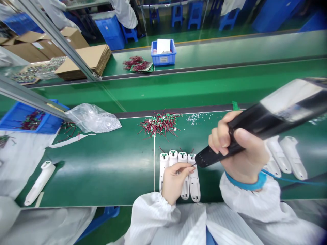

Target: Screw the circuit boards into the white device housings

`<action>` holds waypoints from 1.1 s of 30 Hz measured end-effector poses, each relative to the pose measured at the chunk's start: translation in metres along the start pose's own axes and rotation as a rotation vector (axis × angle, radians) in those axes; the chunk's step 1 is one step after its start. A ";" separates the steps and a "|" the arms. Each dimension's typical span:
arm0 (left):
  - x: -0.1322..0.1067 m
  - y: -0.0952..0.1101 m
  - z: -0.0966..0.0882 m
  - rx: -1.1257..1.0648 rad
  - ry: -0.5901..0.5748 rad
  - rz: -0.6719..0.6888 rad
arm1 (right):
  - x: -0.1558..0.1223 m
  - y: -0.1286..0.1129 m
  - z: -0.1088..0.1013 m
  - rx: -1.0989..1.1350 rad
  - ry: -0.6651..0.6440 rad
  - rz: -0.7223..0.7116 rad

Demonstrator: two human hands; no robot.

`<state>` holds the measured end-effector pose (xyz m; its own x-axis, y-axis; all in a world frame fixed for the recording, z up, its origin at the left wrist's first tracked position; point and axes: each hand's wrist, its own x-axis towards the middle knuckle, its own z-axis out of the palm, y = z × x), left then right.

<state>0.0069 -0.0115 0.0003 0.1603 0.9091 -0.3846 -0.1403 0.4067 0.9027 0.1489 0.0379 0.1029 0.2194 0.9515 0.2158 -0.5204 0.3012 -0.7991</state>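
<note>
My right hand (242,149) is wrapped around a black electric screwdriver (217,151), tilted with its bit pointing down and left. My left hand (176,180) pinches thumb and forefinger together at the bit's tip; whatever lies between them is too small to make out. Under and beside these fingers, several white plastic housings (194,180) lie side by side in a row. Small green circuit boards (182,155) with dark red wires show at their upper ends. My left hand covers part of the row.
Beyond the row lie a heap of red-wired boards (160,124) and scattered small screws (195,118). More white housings (293,158) lie to the right, and a single housing (39,183) at far left. A plastic bag (93,119) and blue bin (48,122) sit left, near a metal post (58,41).
</note>
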 end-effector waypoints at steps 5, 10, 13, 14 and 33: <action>0.001 -0.002 0.001 0.072 0.017 0.026 | -0.005 0.006 -0.001 -0.025 0.007 -0.006; 0.006 0.004 -0.004 0.148 0.046 0.235 | -0.004 0.020 -0.010 -0.217 0.001 -0.065; 0.006 0.006 -0.008 0.151 0.076 0.164 | 0.002 0.031 -0.016 -0.310 0.046 -0.124; 0.005 0.005 -0.008 0.142 0.068 0.103 | 0.004 0.035 -0.017 -0.323 0.053 -0.128; 0.001 -0.025 0.005 0.222 -0.113 -0.059 | 0.013 0.053 -0.019 -0.340 0.069 -0.023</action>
<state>0.0160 -0.0212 -0.0221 0.2721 0.8635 -0.4247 0.0880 0.4172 0.9045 0.1399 0.0652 0.0524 0.2896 0.9346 0.2067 -0.2120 0.2732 -0.9383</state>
